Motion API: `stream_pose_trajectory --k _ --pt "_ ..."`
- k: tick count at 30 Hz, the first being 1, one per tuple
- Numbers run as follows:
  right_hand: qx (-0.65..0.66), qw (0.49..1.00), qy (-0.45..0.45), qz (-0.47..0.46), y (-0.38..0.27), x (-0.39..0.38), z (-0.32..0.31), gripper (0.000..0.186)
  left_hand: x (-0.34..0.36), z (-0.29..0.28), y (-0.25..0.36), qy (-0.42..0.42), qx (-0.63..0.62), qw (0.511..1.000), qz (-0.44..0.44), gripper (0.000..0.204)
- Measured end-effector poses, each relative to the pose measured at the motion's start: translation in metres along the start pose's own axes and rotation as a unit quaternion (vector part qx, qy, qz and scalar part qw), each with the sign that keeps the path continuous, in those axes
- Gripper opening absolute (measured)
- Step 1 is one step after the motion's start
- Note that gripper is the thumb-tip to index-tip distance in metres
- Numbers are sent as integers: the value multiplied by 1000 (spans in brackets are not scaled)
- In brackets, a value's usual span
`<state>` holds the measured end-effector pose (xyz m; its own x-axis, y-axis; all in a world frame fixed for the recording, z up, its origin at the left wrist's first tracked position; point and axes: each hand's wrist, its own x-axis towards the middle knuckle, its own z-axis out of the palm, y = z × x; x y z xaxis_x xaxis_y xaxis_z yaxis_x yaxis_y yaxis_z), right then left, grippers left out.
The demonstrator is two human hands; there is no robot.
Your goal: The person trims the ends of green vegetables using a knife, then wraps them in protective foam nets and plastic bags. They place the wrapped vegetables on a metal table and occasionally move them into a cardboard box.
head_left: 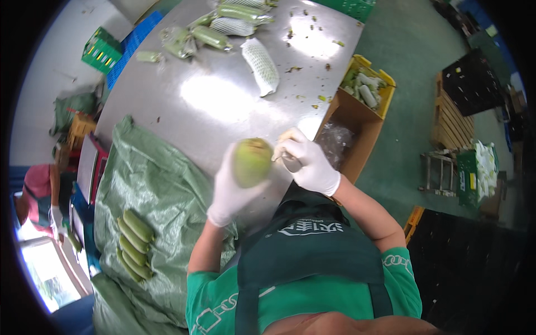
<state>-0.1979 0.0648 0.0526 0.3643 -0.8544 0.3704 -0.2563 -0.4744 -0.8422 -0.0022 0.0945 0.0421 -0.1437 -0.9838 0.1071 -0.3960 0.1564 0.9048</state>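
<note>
My left hand, in a white glove, holds a pale green gourd with a brownish top, above the steel table's near edge. My right hand, also gloved, is just right of it, fingers closed on a small metal tool, partly hidden. A green woven sack lies to the left, bearing several long green gourds. Farther up the steel table are bagged gourds, a white foam-netted item and scattered green-brown scraps.
A cardboard box and yellow crate stand along the table's right edge. Right lie pallets, a metal cart and green crate. A co-worker in pink works far left. Black panel lies lower right.
</note>
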Motion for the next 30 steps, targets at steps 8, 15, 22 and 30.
stream_pose_trajectory --k 8,15,22,30 --pt "50 971 46 229 69 -21 3 19 -35 -151 -72 312 -125 933 -128 70" --pt "99 912 7 398 118 -72 -6 12 -121 -306 -135 447 431 686 -379 83" --pt "151 867 63 472 122 -91 5 13 -165 -362 -170 368 478 605 -520 78" --pt "161 847 113 494 117 -77 -6 16 -124 -366 -221 404 538 501 -544 76"
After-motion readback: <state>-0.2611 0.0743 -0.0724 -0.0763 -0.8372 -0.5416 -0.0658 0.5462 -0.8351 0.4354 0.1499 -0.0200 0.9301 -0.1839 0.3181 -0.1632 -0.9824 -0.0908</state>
